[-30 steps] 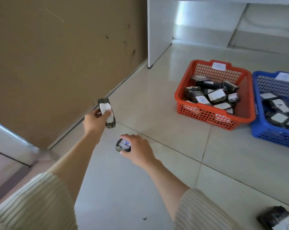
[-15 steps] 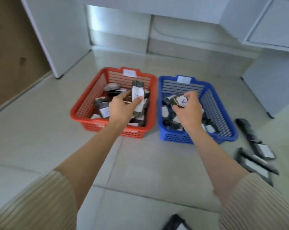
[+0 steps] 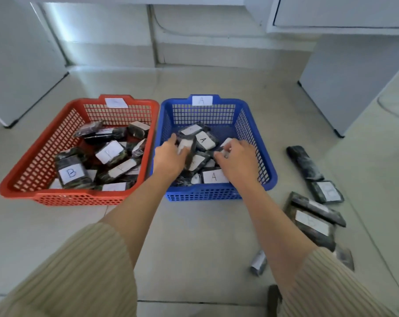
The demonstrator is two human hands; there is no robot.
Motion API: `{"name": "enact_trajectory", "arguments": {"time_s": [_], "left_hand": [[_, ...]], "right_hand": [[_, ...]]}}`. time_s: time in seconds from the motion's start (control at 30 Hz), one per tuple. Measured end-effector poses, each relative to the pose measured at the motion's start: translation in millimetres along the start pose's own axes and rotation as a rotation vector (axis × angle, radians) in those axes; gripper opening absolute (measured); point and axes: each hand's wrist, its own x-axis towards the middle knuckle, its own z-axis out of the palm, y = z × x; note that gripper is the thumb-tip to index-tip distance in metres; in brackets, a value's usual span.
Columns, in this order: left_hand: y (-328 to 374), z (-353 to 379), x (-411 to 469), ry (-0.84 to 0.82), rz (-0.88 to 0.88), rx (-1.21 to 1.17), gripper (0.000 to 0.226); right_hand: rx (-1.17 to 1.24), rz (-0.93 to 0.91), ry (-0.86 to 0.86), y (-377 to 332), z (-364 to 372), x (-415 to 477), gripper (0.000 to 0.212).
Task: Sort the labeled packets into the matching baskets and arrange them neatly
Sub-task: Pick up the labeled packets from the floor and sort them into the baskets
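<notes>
Left hand (image 3: 168, 159) has its fingers curled round a dark white-labelled packet (image 3: 186, 144), held on edge in the blue basket (image 3: 258, 124) marked A. Right hand (image 3: 237, 161) pinches a smaller packet (image 3: 223, 150) between thumb and fingertips, just beside it in the same basket. Two baskets side by side, red basket (image 3: 79, 197) on the left with B packets, both heaps too jumbled to count; at least six loose packets (image 3: 313, 223) on the floor right of blue, some stacked.

Tag (image 3: 202, 100) on blue basket (image 3: 205, 194): A; packet (image 3: 71, 173): B.
</notes>
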Motion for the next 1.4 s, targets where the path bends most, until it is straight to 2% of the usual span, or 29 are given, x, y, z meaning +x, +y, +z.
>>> {"name": "enact_trajectory", "arguments": {"time_s": [0.07, 0.23, 0.33, 0.37, 0.43, 0.47, 0.57, 0.67, 0.77, 0.83, 0.97, 1.03, 1.13, 1.27, 1.4], "left_hand": [[-1.7, -4.3, -8.8, 0.03, 0.057, -0.008, 0.054], [-18.1, -37.2, -65.2, 0.066, 0.405, 0.178, 0.038], [-42.7, -65.5, -104.8, 0.025, 0.505, 0.245, 0.035], [-52.3, -75.0, -115.7, 0.016, 0.518, 0.264, 0.033], [-69.4, -93.9, -132.3, -0.008, 0.527, 0.298, 0.031], [-76.3, -102.0, -137.2, -0.023, 0.516, 0.31, 0.031], [-92.6, -117.4, -149.7, -0.012, 0.481, 0.268, 0.027], [-100.9, -117.8, -167.9, -0.019, 0.466, 0.24, 0.021], [-103.0, -112.7, -184.9, -0.136, 0.46, 0.23, 0.011], [-100.4, -109.9, -190.7, -0.257, 0.43, 0.211, 0.015], [-90.2, -100.1, -200.4, -0.713, 0.343, 0.212, 0.022], [-88.7, -94.1, -206.4, -0.877, 0.318, 0.226, 0.02], [-87.6, -89.9, -213.1, -0.978, 0.26, 0.198, 0.021], [-81.8, -85.6, -236.7, -1.185, 0.177, 0.2, 0.028], [-76.1, -75.9, -268.6, -1.395, 0.29, 0.327, 0.05]], "right_hand": [[-0.055, -0.082, 0.01, -7.6, -5.9, -10.0, 0.034], [-0.014, -0.38, -0.012, -32.8, -12.9, -67.1, 0.032], [0.045, -0.441, -0.079, -39.3, -8.1, -112.6, 0.024], [0.095, -0.409, -0.177, -40.5, -8.9, -126.1, 0.018], [0.17, -0.271, -0.514, -44.3, -13.8, -151.3, 0.012], [0.14, -0.208, -0.67, -46.0, -17.2, -162.7, 0.017], [-0.15, -0.052, -1.004, -47.9, -26.8, -199.8, 0.054], [-0.316, -0.011, -1.139, -45.4, -24.1, -237.0, 0.071], [-0.321, -0.079, -1.061, -42.1, -9.8, -253.5, 0.066], [-0.308, -0.078, -1.007, -42.7, -6.3, -246.1, 0.062], [-0.317, -0.158, -0.806, -40.9, -11.8, -215.7, 0.064], [-0.321, -0.173, -0.75, -37.6, -14.4, -201.3, 0.068], [-0.312, -0.16, -0.689, -30.0, -19.8, -191.5, 0.068], [-0.189, -0.114, -0.506, -10.7, -22.9, -205.1, 0.069], [-0.119, -0.052, -0.458, 5.5, -24.8, -229.8, 0.066]]}}
